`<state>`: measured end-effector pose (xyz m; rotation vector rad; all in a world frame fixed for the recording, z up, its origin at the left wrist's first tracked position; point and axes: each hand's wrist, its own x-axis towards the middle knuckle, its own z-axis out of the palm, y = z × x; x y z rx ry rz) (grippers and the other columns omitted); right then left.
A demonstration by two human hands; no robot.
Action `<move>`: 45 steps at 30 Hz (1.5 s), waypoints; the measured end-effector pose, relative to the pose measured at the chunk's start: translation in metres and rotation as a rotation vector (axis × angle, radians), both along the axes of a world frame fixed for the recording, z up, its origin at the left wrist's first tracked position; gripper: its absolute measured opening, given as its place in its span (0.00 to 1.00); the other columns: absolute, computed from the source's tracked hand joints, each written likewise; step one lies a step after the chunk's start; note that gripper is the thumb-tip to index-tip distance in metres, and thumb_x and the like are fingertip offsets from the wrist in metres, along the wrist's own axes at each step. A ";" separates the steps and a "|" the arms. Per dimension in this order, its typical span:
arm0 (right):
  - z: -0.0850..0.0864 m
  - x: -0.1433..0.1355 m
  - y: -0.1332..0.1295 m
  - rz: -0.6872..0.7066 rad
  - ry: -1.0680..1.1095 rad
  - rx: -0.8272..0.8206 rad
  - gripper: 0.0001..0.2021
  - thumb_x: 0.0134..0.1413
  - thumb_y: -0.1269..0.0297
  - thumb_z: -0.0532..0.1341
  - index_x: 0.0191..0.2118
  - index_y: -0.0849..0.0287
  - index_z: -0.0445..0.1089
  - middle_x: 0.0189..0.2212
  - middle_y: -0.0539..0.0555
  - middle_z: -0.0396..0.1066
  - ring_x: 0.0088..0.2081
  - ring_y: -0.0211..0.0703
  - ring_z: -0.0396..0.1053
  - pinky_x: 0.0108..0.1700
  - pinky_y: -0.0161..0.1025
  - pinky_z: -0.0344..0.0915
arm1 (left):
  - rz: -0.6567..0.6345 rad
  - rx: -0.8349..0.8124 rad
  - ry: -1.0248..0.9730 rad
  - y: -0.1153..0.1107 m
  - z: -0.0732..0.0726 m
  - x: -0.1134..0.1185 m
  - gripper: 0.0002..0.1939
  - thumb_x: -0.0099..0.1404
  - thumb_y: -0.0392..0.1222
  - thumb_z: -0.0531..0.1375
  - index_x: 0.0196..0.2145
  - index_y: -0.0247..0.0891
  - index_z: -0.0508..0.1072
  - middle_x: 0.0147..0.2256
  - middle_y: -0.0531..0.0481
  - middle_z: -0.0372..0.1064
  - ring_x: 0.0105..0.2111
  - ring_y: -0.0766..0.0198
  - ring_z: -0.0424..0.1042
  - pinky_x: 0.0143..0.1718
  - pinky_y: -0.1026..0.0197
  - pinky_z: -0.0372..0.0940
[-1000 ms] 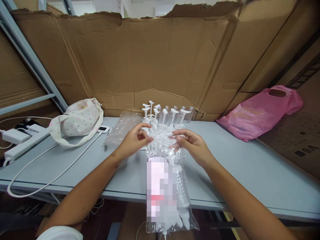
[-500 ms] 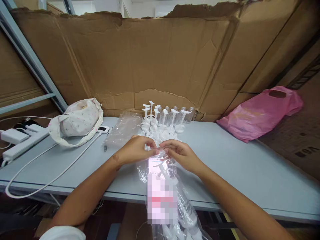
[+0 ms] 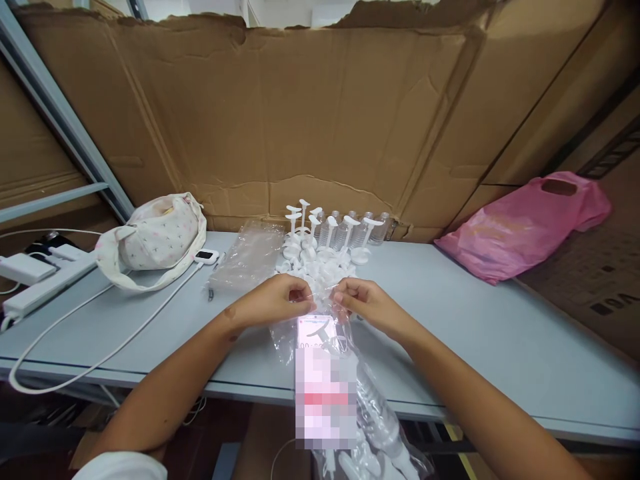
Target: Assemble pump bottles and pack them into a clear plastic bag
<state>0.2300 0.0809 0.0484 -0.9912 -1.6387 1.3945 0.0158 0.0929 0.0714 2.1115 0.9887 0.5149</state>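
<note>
A clear plastic bag [image 3: 373,393] hangs from my two hands over the table's front edge, with white pump parts and what look like clear bottles inside. My left hand [image 3: 287,297] pinches one side of its top edge between thumb and fingers. On the other side, my right hand [image 3: 361,298] grips the same edge, a short gap from the left. Behind or against the bag shows a phone [image 3: 317,327] with a lit screen, partly blurred out. Just beyond my fingers lies a pile of white pump heads [image 3: 325,263], several with their nozzles pointing up.
Several clear bottles [image 3: 357,230] stand behind the pile against the cardboard wall [image 3: 320,120]. Flat plastic bags [image 3: 247,257] lie left of it. Farther left are a white cloth bag [image 3: 155,233], a small device [image 3: 206,257] on a cable and a power strip [image 3: 50,283]. A pink bag [image 3: 515,233] is at right.
My right hand has moved a little to the right, away from my left, so the bag's top edge is spread wider. The bag's lower end has swung slightly right.
</note>
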 end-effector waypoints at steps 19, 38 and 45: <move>-0.001 0.001 -0.001 -0.015 -0.002 -0.027 0.12 0.45 0.56 0.66 0.28 0.61 0.70 0.19 0.49 0.70 0.22 0.35 0.67 0.27 0.35 0.62 | 0.006 -0.130 -0.010 -0.004 0.002 0.003 0.10 0.55 0.44 0.58 0.26 0.34 0.72 0.23 0.52 0.66 0.24 0.69 0.62 0.25 0.67 0.55; 0.000 -0.004 -0.004 -0.017 0.010 0.033 0.11 0.45 0.58 0.66 0.29 0.61 0.71 0.21 0.48 0.69 0.23 0.35 0.68 0.28 0.35 0.66 | -0.008 0.091 0.138 -0.003 0.012 0.009 0.09 0.56 0.40 0.56 0.30 0.37 0.75 0.28 0.51 0.71 0.27 0.66 0.66 0.27 0.66 0.56; 0.000 -0.007 -0.007 -0.026 -0.009 0.016 0.11 0.44 0.58 0.67 0.29 0.61 0.70 0.22 0.49 0.70 0.24 0.35 0.69 0.29 0.35 0.66 | -0.006 0.061 0.125 -0.002 0.006 0.016 0.09 0.56 0.41 0.54 0.28 0.36 0.73 0.26 0.52 0.67 0.26 0.68 0.62 0.26 0.67 0.54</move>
